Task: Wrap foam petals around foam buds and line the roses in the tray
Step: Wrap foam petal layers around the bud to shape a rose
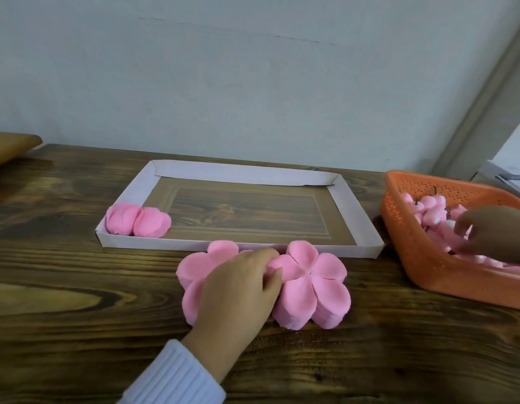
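One lobe of the petal stacks (314,287), by the tray's (253,173) near edge, is pinched by the left hand (238,284); a single sheet should be peeled off. The right hand (486,231) is curled among buds (430,205) in the basket (422,258) at the table's right edge; its grip cannot be told.

Dark wood-grain table (63,287) against plain pale grey-blue wall (253,68); grey frame (486,97) slanting at right; soft light.
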### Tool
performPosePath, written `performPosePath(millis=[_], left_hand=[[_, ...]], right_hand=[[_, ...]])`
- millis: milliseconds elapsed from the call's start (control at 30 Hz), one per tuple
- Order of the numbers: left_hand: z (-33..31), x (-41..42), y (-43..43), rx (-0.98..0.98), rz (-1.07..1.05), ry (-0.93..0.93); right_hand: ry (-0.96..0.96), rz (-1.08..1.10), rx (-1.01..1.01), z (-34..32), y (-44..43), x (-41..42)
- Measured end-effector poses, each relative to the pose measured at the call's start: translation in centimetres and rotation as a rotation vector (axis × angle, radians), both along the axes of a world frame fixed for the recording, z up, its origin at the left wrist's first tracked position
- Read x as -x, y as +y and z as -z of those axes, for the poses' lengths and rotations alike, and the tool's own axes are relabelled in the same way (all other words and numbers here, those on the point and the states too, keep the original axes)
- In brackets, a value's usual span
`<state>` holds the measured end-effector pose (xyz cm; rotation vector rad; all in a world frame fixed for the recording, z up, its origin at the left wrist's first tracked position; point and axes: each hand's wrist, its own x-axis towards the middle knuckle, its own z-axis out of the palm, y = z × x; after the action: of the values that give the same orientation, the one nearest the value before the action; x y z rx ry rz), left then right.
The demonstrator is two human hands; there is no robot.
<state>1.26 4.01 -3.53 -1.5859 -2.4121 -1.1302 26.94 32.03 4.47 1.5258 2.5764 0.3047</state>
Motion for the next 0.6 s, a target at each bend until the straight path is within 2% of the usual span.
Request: performPosePath(millis=[67,100,233,300,367,400,467,600], left_hand=[[0.0,0.0,0.0,-0.007,0.011,-0.027],[-0.1,0.0,0.0,-0.009,0.019,-0.034],[-0.1,0.1,0.0,-0.025,0.049,-0.04],[0.0,0.2,0.0,-0.025,0.051,-0.031],[0.0,0.3,0.1,-0.016,0.04,-0.025],[0.0,0.3,0.1,-0.016,0.039,-0.021],[0.0,0.2,0.1,-0.024,0.053,-0.007],[-0.4,0.1,0.0,-0.09,0.054,0.035]], right_hand=[[0.143,-0.025,-0.066,-0.4,0.1,0.0],[0.274,-0.061,-0.099,-0.5,-0.4,0.1],[1.008,-0.228,-0.111,-1.1,-5.9,2.7],[1.406,-0.276,0.123,-1.2,-9.4,5.0],[1.776,-0.342,0.626,-0.6,-12.5,7.3],[1.863,-0.345,0.805,0.0,-13.7,8.3],[1.921,-0.294,0.916,1.8,-15.5,9.8],[1.837,-0.222,0.703,5.4,-17.5,11.7]])
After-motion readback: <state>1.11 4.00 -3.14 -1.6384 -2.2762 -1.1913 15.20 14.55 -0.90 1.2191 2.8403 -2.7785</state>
